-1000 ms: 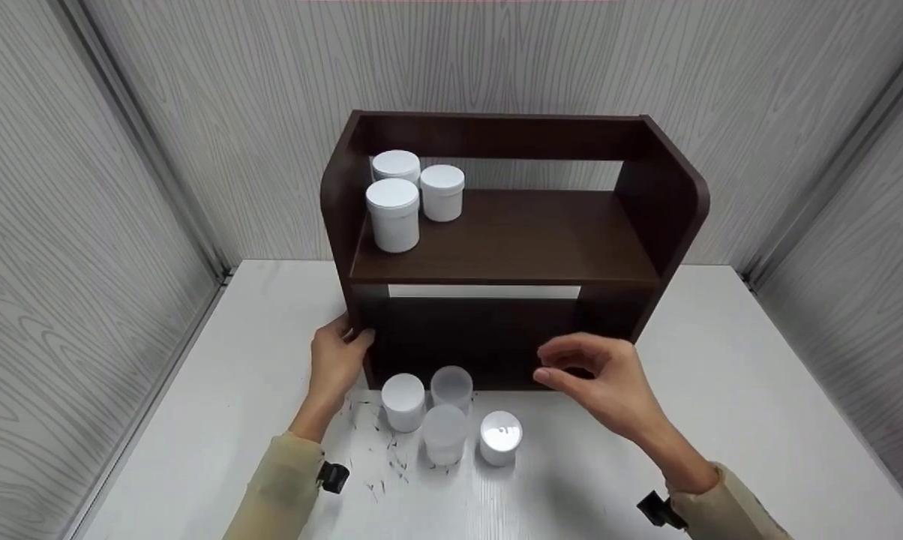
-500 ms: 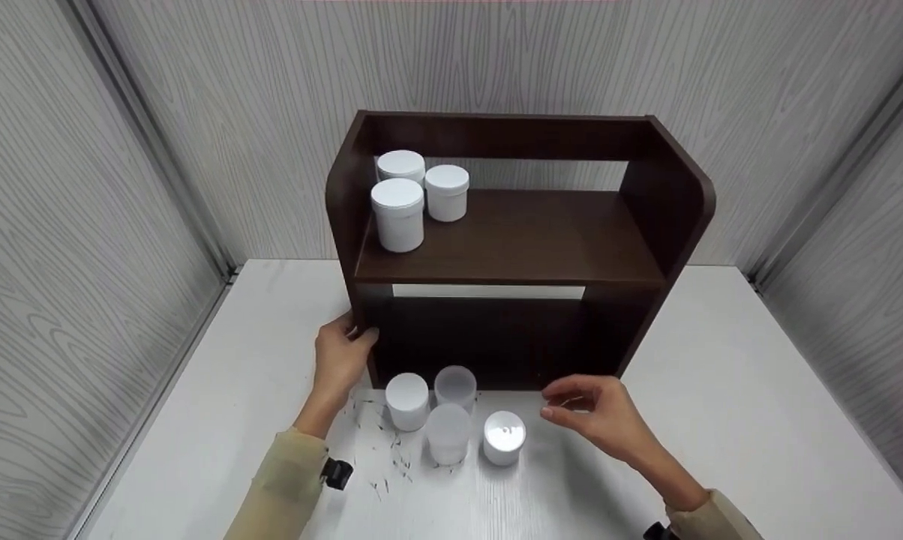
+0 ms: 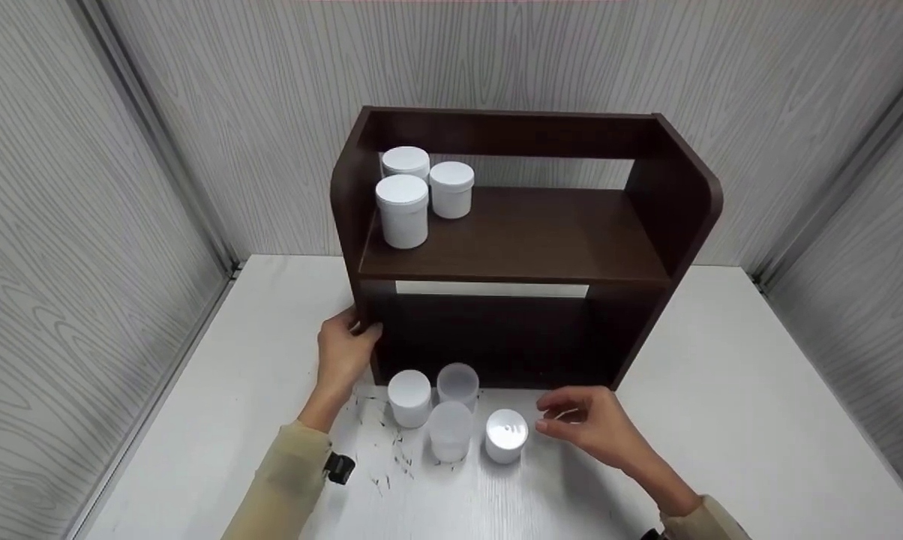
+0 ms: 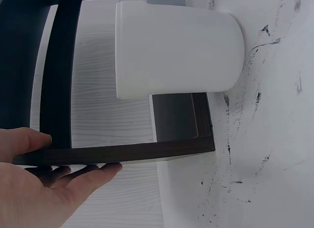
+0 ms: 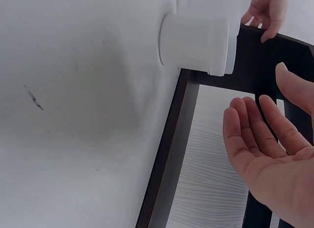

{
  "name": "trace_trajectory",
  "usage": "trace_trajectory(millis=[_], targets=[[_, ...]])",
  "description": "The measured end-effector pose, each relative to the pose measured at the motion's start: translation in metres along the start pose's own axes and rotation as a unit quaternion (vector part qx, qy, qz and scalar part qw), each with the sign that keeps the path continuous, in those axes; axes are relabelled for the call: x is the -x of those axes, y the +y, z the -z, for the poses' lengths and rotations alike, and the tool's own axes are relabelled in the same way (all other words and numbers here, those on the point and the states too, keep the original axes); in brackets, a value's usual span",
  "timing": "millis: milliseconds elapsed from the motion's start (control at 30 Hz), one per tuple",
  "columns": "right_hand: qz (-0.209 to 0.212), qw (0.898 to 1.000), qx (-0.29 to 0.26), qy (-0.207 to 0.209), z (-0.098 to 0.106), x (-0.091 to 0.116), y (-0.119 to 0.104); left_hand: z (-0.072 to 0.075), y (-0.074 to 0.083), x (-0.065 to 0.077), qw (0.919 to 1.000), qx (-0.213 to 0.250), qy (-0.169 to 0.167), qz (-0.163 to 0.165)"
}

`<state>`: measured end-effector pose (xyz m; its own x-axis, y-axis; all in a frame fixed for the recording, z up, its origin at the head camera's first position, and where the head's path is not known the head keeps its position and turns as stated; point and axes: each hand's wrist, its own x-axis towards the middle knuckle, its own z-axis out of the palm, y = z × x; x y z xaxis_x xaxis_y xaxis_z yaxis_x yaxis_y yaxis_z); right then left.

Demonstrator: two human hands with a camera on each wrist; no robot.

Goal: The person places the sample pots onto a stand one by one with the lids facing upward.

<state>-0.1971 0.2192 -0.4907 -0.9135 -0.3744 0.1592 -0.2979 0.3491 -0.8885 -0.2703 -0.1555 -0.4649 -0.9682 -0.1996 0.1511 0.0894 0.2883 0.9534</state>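
A dark brown two-tier shelf (image 3: 541, 244) stands upright on the table. My left hand (image 3: 340, 358) grips the shelf's left side panel (image 4: 137, 151), thumb on the inner face and fingers along the outer face. My right hand (image 3: 598, 429) holds nothing; its fingers are loosely bent and parted from the thumb, just right of a small white jar (image 3: 506, 436) with a glossy top. Left of that jar stand two translucent cups, one in front (image 3: 450, 433) and one behind (image 3: 458, 385), and a white lidded jar (image 3: 409, 399).
Three white lidded jars, including a tall front jar (image 3: 403, 214) and a shorter jar (image 3: 451, 190), stand at the left of the upper tier. Dark scuff marks spot the white table (image 3: 729, 405) near the cups. Grey wood-grain panels (image 3: 144, 150) enclose the back and sides.
My right hand has come down and toward the front, from before the lower tier to beside the glossy-topped jar. My left hand keeps its grip on the side panel.
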Motion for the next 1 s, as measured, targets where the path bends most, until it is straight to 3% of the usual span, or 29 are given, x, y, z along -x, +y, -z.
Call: trace_trajectory(millis=[267,533,800,1000], targets=[[0.004,1.000,-0.011,0.000,-0.002,0.001,0.003,-0.001,-0.001,-0.002,0.9999,-0.002,0.010,-0.009],[-0.002,1.000,0.006,-0.027,-0.011,-0.001,0.005,-0.001,-0.005,0.002,0.9997,-0.007,0.021,-0.006],[0.009,0.998,0.000,-0.061,-0.020,-0.007,0.008,0.000,-0.004,0.003,0.9998,-0.002,-0.004,-0.017],[0.012,0.997,-0.005,-0.074,-0.027,-0.012,0.011,0.001,-0.002,0.002,0.9998,-0.006,-0.003,-0.018]])
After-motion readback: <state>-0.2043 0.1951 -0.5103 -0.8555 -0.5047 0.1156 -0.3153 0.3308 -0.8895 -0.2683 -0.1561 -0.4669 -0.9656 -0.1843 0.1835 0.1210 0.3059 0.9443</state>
